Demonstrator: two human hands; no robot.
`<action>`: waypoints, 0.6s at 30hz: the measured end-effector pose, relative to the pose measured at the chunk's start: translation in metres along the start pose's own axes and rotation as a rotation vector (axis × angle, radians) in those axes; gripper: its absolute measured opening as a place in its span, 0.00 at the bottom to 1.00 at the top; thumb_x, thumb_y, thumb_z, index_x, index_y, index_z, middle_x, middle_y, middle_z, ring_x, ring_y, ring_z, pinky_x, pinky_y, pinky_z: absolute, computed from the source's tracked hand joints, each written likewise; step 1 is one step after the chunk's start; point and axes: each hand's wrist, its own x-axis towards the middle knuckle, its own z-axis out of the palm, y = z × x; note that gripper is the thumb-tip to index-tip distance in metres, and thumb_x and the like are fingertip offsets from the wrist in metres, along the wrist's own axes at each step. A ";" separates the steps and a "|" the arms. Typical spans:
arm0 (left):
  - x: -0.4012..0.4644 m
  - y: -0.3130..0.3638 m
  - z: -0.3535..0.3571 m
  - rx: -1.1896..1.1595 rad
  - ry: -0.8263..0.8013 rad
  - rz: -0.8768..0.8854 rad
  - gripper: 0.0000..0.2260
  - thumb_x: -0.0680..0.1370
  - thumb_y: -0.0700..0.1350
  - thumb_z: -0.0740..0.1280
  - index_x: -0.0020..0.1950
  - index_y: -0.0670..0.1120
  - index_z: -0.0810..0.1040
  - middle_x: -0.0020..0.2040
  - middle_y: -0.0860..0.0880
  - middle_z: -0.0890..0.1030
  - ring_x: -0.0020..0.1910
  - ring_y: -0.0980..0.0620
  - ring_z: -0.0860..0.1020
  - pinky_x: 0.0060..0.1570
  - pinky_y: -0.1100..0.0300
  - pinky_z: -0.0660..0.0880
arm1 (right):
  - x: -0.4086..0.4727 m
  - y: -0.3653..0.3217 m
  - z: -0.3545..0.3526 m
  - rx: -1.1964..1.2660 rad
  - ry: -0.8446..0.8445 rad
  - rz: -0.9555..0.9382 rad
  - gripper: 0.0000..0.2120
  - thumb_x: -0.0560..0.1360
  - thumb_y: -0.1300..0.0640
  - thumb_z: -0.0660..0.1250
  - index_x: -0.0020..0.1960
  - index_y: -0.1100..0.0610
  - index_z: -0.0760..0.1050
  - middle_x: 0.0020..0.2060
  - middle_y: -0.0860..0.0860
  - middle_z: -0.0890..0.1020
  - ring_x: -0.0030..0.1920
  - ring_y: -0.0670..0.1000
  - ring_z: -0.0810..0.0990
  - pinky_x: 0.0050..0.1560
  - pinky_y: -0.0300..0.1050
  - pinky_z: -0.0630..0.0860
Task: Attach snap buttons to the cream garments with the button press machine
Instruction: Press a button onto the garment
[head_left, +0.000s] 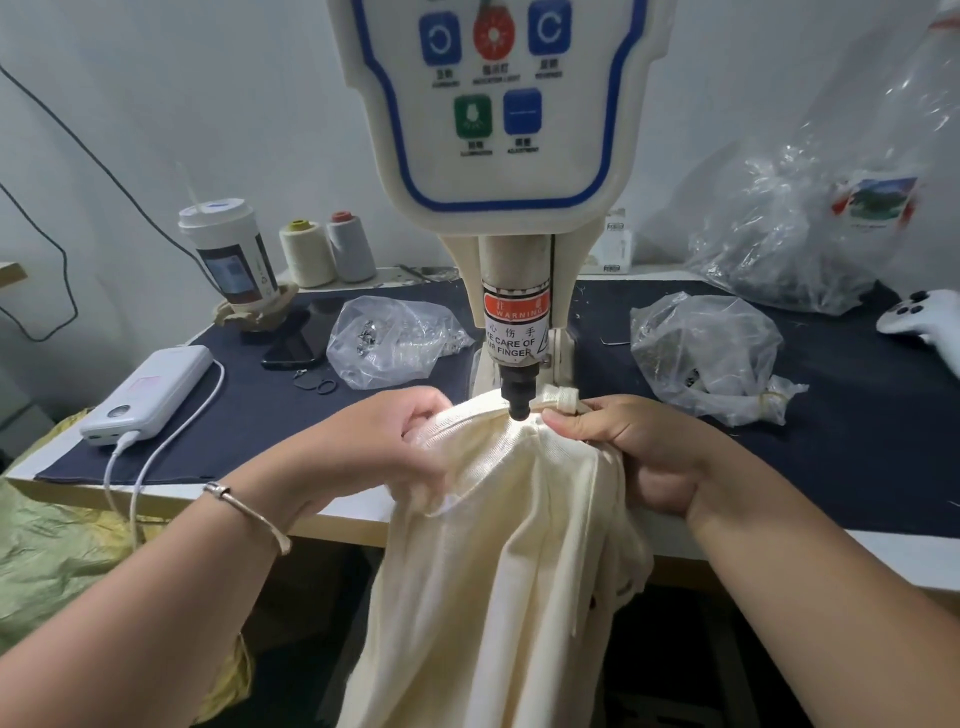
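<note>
We are at the positioning step: the cream garment (498, 545) hangs off the front edge of the surface (857, 441) at centre frame, its top edge drawn under the black punch (518, 402) of the button press machine (514, 156). Left of the punch, our left hand (384, 447) is curled tight, pinching the fabric. Right of it, our right hand (623, 441) grips the bunched edge, thumb nearest the punch. Next, we judge, fingers must stay clear before pressing.

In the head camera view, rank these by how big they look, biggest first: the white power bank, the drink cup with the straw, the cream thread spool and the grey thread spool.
1. White power bank, though it lies nearest the camera, which enlarges it.
2. Drink cup.
3. Cream thread spool and grey thread spool: side by side, they look about alike, so no ranking between them.
</note>
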 end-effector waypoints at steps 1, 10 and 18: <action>-0.003 0.000 0.000 -0.080 -0.039 0.009 0.19 0.62 0.53 0.76 0.49 0.48 0.81 0.39 0.51 0.83 0.37 0.54 0.81 0.32 0.64 0.74 | 0.000 0.000 0.001 -0.005 0.006 -0.001 0.18 0.65 0.63 0.72 0.54 0.68 0.81 0.46 0.61 0.82 0.42 0.55 0.83 0.45 0.46 0.82; -0.003 -0.005 0.007 0.000 -0.027 -0.028 0.15 0.56 0.53 0.79 0.37 0.47 0.83 0.34 0.49 0.83 0.34 0.55 0.81 0.34 0.67 0.74 | 0.006 -0.004 0.004 -0.093 0.017 -0.001 0.13 0.64 0.61 0.73 0.48 0.64 0.83 0.48 0.62 0.82 0.46 0.57 0.82 0.55 0.51 0.77; -0.005 -0.017 0.000 -0.337 -0.242 -0.049 0.30 0.60 0.57 0.83 0.55 0.41 0.83 0.50 0.42 0.85 0.45 0.47 0.84 0.44 0.57 0.81 | 0.010 -0.003 0.000 -0.040 -0.017 0.082 0.24 0.67 0.62 0.72 0.61 0.69 0.76 0.49 0.62 0.80 0.47 0.57 0.81 0.57 0.53 0.77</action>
